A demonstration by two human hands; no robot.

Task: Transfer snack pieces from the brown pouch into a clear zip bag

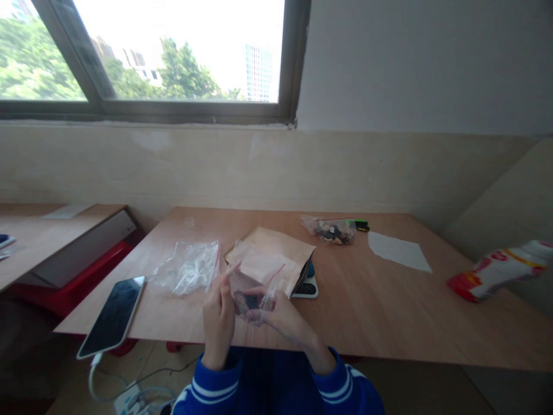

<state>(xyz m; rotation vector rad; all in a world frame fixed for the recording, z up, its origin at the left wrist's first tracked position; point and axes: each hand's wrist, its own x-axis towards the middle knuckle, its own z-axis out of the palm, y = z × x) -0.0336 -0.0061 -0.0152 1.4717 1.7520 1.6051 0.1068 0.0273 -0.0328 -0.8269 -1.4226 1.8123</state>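
A small clear zip bag [245,311] with dark contents hangs between my two hands, over the near edge of the table. My left hand [219,314] pinches the bag's left side, its index finger pointing up. At the other side my right hand [283,317] is closed around the bag, fingers partly seen through the plastic. I cannot make out what the dark pieces inside are. Just behind the hands lies a brown paper bag [276,245], its dark opening facing right. Partly under it is a white flat device [311,290] with a dark patch.
Crumpled clear zip bags [188,268] lie to the left, near a phone [114,317] plugged into a white cable. Toward the back are a bag of dark and pale pieces [334,231], a green-black object [360,225] and white paper [400,251]. A bottle [496,271] stands far right.
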